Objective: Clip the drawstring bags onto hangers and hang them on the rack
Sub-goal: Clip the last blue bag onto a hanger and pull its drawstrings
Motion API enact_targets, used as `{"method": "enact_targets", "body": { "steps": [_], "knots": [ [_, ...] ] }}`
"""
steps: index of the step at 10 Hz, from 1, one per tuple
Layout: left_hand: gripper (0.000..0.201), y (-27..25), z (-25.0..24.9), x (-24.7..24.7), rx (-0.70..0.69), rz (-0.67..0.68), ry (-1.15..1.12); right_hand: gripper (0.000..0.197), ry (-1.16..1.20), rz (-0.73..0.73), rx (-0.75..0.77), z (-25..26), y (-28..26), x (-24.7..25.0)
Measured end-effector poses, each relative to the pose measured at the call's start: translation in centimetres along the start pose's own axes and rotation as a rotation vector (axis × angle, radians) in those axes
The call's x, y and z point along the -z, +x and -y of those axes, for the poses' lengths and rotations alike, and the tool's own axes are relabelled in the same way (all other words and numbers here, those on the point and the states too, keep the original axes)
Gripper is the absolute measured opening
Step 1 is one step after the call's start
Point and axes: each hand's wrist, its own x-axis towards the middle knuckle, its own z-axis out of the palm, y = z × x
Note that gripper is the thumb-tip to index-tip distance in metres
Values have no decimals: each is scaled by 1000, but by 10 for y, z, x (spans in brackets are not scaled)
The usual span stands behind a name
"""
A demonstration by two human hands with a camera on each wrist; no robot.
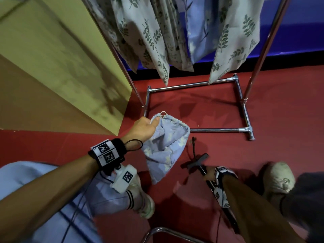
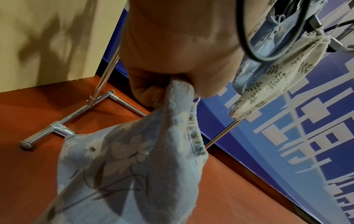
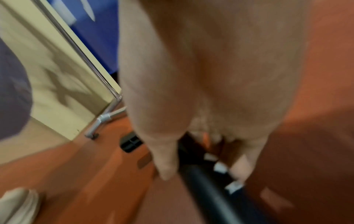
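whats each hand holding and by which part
Left hand pinches the blue drawstring bag at its gathered top edge. Right hand grips a black clip hanger by its bar.

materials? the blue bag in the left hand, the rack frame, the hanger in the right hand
Blue bag: soft woven cloth, matte, flower print; it folds and drapes.
Rack frame: metal tube, shiny chrome-like finish with bright reflections.
Hanger: black, matte, probably plastic; too blurred to be sure.

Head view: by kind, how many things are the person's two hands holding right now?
Blue floral fabric drawstring bag, gripped by left hand: 1
Black plastic clip hanger, gripped by right hand: 1
Total: 2
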Motion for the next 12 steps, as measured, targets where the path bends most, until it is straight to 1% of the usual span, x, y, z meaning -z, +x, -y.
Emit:
{"method": "enact_targets", "body": {
  "steps": [1, 2, 3, 4, 5, 6, 7, 8, 9, 10, 11, 12],
  "knots": [
    [60, -8, -2, 6, -32, 22, 17, 63, 49, -16, 63, 7, 23, 22],
    [53, -18, -1, 17, -83, 27, -28, 17, 135, -173, 158, 87, -71, 83],
    [48, -24, 1, 29, -85, 16, -92, 32, 122, -346, 340, 137, -123, 141],
    [45, -32, 5, 41, -72, 47, -114, 49, 91, -421, 472, 168, -185, 190],
    [49, -39, 6, 47, -81, 59, -149, 57, 81, -489, 596, 190, -251, 226],
    [55, -43, 2, 51, -77, 51, -162, 57, 158, -626, 705, 200, -301, 247],
    [61, -44, 2, 45, -37, 58, -151, 49, 89, -795, 789, 205, -343, 250],
    [67, -45, 2, 34, 10, 79, -139, 35, 259, -940, 904, 202, -355, 244],
    [60, -39, 10, 17, 40, 139, -120, 32, 422, -920, 948, 210, -362, 238],
    [53, -33, 20, -1, 58, 200, -194, 31, 574, -896, 1031, 219, -372, 238],
    [55, -34, 17, -8, 73, 216, -298, 39, 655, -891, 1027, 219, -368, 237],
    [56, -44, 5, -3, 70, 196, -375, 39, 691, -924, 975, 219, -359, 231]
  ]
}}
